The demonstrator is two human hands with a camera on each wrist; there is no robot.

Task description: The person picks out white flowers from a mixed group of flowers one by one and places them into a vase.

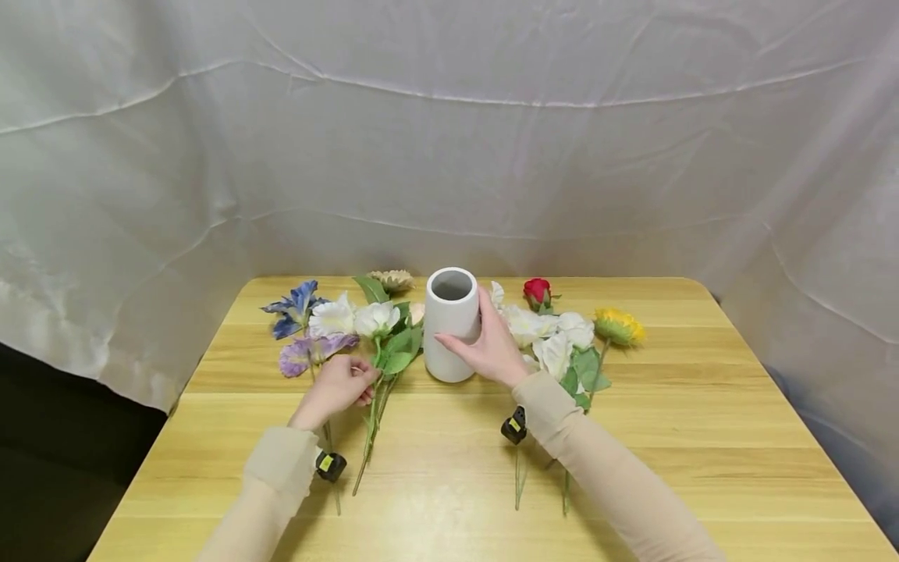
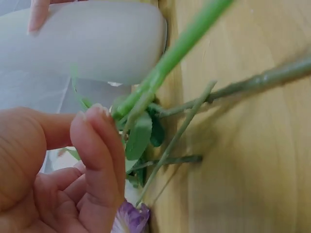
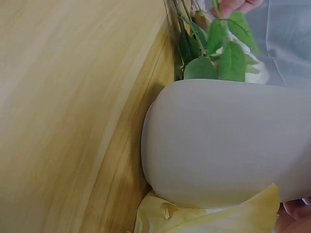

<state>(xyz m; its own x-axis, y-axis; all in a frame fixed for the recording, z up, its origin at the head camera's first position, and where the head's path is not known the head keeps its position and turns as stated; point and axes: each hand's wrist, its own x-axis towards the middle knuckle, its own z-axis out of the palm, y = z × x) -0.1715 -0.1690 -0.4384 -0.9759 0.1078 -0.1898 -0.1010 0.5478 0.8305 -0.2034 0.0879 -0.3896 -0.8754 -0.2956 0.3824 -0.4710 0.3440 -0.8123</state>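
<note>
Across a pale wood table [image 1: 435, 484] before grey drapes [image 1: 449, 156], left hand [image 1: 341, 384] tight on a stem [image 2: 187, 41], right hand [image 1: 492, 350] round a vase [image 1: 447, 318]

A curtained-off booth, like a small recording studio

Pale, creased cloth [image 1: 449, 172] hangs behind and along both sides of a wood-grain desk [image 1: 702, 437], and small black cameras [image 1: 331, 466] are worn at the wrists; the wider building cannot be told.

Creased grey cloth [image 1: 449, 164] behind wood-grain table [image 1: 702, 453]; dark area [image 1: 63, 445] left.
</note>
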